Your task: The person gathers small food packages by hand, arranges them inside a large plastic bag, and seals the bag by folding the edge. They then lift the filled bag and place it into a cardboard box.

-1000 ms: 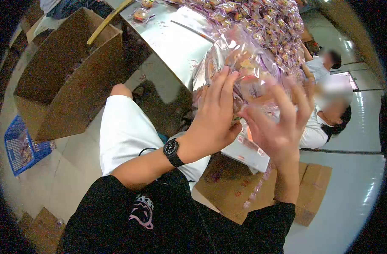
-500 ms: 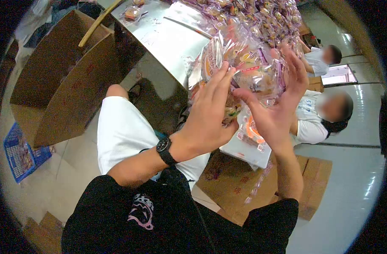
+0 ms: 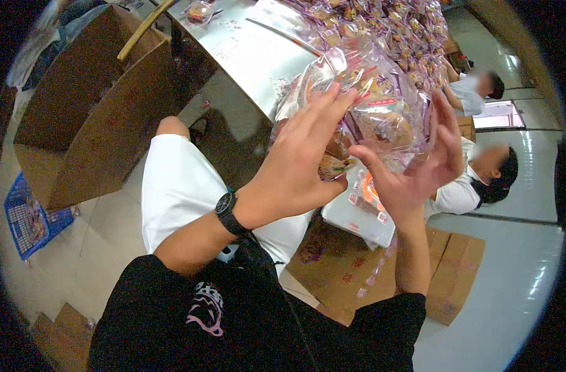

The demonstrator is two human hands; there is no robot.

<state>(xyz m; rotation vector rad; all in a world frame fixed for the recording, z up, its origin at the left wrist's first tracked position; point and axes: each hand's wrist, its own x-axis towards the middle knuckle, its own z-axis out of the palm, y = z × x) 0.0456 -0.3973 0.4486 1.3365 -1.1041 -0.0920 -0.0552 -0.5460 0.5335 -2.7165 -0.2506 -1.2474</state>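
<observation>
Head view: a clear bag is being pressed between the person's two hands, up in the air just over the near edge of the desk. The bag is glossy and crinkled. It is bulging with small wrapped snacks in orange and tan, with purple print and a red label showing through the plastic.

The left hand is lying flat against the bag's near side. Its fingers are stretching out straight and close together, with the thumb reaching under the bag's lower corner. The right hand is cupping the bag's other side, fingers spread apart and only slightly curled. Neither hand is closing into a fist.

A black watch is sitting on the left wrist. A white packet is lying below the desk's near edge, above flat cardboard on the floor. A pile of wrapped snacks is covering the desk's far part. An open cardboard box is standing off the desk's left side, with a blue basket beyond it. Two other people are sitting off the desk's right end.
</observation>
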